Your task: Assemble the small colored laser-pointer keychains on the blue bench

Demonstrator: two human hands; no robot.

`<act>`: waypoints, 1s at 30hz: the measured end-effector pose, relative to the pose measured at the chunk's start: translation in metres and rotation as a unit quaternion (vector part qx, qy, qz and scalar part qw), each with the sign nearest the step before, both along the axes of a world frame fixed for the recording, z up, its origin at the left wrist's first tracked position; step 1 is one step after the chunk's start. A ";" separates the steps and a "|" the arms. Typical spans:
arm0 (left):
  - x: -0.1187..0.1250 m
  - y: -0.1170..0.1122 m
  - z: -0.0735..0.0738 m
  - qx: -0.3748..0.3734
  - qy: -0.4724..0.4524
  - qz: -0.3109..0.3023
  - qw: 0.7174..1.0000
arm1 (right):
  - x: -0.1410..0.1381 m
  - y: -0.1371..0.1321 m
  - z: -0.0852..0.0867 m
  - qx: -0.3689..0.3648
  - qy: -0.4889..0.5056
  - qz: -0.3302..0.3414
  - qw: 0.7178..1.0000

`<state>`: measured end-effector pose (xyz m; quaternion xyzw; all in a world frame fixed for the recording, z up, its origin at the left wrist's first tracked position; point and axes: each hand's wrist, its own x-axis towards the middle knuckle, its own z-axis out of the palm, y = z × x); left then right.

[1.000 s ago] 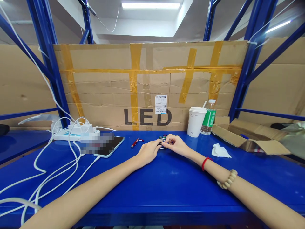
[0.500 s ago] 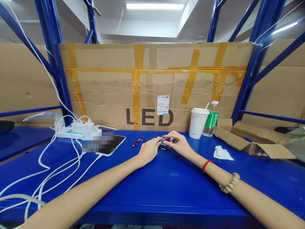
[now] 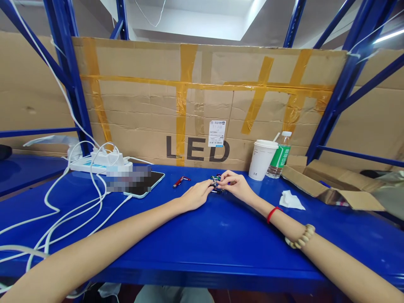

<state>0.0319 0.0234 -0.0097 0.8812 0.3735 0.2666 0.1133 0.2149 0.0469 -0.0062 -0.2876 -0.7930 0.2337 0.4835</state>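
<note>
Over the middle of the blue tabletop (image 3: 221, 235), my two hands meet at a small cluster of shiny metallic pieces (image 3: 217, 191), coloured green, purple and dark. My left hand (image 3: 197, 196) comes in from the left, its fingers pressed together and bent down at the cluster's near left side. Thumb and index finger of my right hand (image 3: 236, 185) pinch at the cluster from the right; the fingertips hide what is between them. A small red metallic stick with a clasp (image 3: 181, 181) lies apart, left of my left hand.
Left are a phone (image 3: 145, 185), white cables (image 3: 97, 210) and a power strip (image 3: 110, 162). On the right stand a white paper cup (image 3: 262, 162) and a bottle (image 3: 279, 156), near a tissue (image 3: 291, 200) and an opened cardboard box (image 3: 328, 179). A large cardboard sheet (image 3: 142, 113) closes the back.
The camera view has tilted down slightly. My right hand's fingers have drawn into a tighter pinch, uncovering more of the green and purple pieces. My left hand stays at the cluster.
</note>
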 end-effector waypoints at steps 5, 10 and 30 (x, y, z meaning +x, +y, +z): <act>0.000 0.002 -0.002 0.010 -0.003 -0.027 1.000 | 0.000 -0.002 0.002 -0.002 -0.009 0.014 1.000; -0.001 0.004 -0.003 -0.001 0.014 -0.032 0.999 | 0.002 -0.007 0.005 0.046 -0.078 -0.009 0.996; 0.000 0.005 -0.002 0.082 0.021 -0.006 0.996 | 0.000 -0.007 0.003 0.050 -0.073 -0.035 0.995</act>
